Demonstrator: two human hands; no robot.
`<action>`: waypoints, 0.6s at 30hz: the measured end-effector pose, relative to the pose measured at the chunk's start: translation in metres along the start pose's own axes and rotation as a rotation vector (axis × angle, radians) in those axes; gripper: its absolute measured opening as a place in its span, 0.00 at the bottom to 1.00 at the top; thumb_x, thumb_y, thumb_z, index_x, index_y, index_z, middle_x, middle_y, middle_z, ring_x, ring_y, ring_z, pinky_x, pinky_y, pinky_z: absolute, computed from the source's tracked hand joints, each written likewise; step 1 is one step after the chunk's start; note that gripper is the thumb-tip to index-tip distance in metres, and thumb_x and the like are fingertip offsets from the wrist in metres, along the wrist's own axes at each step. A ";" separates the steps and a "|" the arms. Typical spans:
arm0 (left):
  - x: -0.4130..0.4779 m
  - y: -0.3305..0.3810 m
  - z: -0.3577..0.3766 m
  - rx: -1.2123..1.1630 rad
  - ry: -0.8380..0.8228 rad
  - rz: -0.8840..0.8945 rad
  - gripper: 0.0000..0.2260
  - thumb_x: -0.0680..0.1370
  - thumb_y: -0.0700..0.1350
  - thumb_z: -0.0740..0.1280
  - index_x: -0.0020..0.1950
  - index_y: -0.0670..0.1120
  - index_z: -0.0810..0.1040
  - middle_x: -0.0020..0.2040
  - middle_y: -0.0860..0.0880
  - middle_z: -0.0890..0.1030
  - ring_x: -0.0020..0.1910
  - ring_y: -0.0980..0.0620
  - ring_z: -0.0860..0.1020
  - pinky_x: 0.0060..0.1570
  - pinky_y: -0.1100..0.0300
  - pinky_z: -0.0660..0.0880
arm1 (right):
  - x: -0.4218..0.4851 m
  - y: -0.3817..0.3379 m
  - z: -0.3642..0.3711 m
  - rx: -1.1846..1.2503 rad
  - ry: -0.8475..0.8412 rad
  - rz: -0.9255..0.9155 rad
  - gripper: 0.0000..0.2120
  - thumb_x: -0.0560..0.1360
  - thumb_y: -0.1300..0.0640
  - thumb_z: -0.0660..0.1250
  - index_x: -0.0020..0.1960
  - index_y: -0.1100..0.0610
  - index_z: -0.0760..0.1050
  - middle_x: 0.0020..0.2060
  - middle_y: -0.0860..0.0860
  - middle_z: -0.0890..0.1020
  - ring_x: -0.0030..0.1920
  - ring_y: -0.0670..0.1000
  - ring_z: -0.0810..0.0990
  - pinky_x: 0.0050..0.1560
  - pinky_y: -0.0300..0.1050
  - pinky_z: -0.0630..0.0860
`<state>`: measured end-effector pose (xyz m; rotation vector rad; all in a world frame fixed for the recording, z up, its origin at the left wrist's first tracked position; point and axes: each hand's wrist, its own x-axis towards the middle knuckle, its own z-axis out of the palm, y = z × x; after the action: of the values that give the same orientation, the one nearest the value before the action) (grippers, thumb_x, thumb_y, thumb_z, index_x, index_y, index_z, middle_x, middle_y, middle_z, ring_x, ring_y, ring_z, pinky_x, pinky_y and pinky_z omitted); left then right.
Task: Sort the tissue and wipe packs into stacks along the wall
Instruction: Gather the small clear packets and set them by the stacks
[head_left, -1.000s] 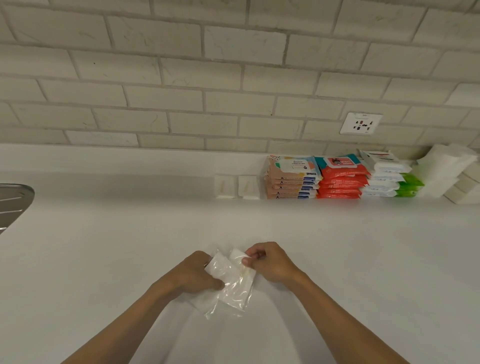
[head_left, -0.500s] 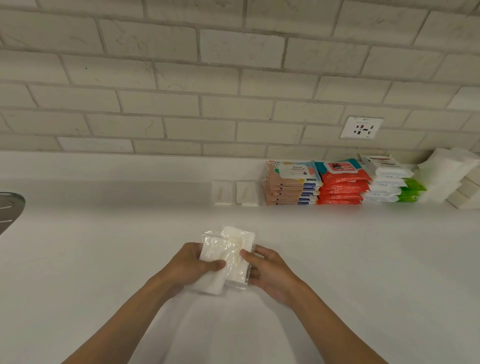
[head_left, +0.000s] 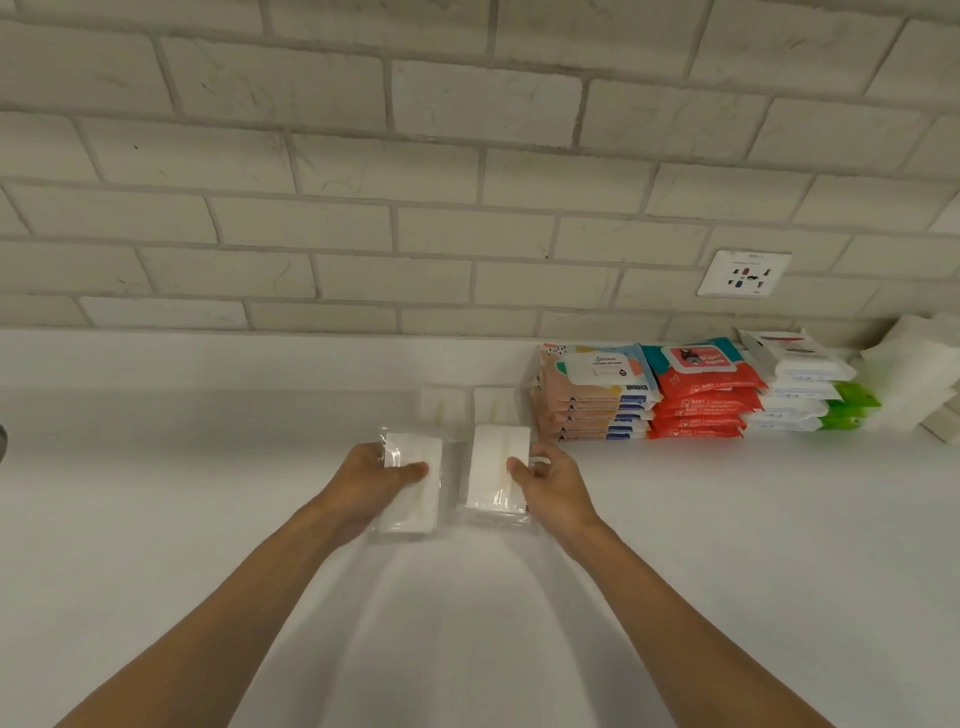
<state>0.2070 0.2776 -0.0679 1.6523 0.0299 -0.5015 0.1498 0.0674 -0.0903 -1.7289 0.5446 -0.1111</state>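
Note:
My left hand (head_left: 370, 480) grips a small white tissue pack (head_left: 413, 499) in clear wrap, thumb across its top. My right hand (head_left: 551, 486) holds a second white tissue pack (head_left: 493, 470) just to the right of the first, a narrow gap between them. Both packs are low over the white counter (head_left: 208, 519), short of the wall. Two more small white packs (head_left: 470, 402) stand against the back ledge. To their right sit stacks along the wall: beige wipe packs (head_left: 592, 395), red wipe packs (head_left: 698, 392), and white-and-green packs (head_left: 805, 389).
A pile of white tissue bundles (head_left: 914, 379) fills the far right corner. A wall socket (head_left: 744, 273) sits on the brick tiles above the stacks. A dark sink edge (head_left: 2, 441) shows at the far left.
The two white packs, held together in front of me, have been separated, one in each hand, and both hands have moved forward towards the wall.

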 end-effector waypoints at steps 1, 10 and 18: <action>0.009 0.005 0.000 -0.009 0.002 0.011 0.06 0.75 0.36 0.71 0.52 0.38 0.81 0.46 0.43 0.85 0.39 0.52 0.84 0.35 0.63 0.78 | 0.007 -0.005 0.000 -0.035 0.023 -0.025 0.09 0.78 0.56 0.67 0.57 0.55 0.71 0.43 0.52 0.80 0.40 0.49 0.80 0.39 0.37 0.75; 0.093 0.022 0.004 0.124 0.157 0.045 0.14 0.69 0.45 0.78 0.48 0.46 0.76 0.49 0.46 0.83 0.48 0.46 0.83 0.50 0.49 0.81 | 0.074 -0.034 0.011 -0.351 0.164 -0.164 0.22 0.80 0.59 0.63 0.71 0.60 0.63 0.66 0.55 0.73 0.64 0.56 0.74 0.62 0.46 0.72; 0.138 0.020 0.014 0.317 0.255 0.028 0.22 0.70 0.50 0.77 0.57 0.46 0.70 0.55 0.45 0.79 0.50 0.46 0.79 0.40 0.57 0.76 | 0.109 -0.032 0.033 -0.604 0.284 -0.288 0.25 0.79 0.65 0.62 0.73 0.59 0.59 0.69 0.55 0.68 0.71 0.56 0.65 0.66 0.51 0.69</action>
<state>0.3333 0.2244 -0.0969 2.0171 0.1208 -0.2802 0.2676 0.0566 -0.0919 -2.3981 0.5673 -0.4383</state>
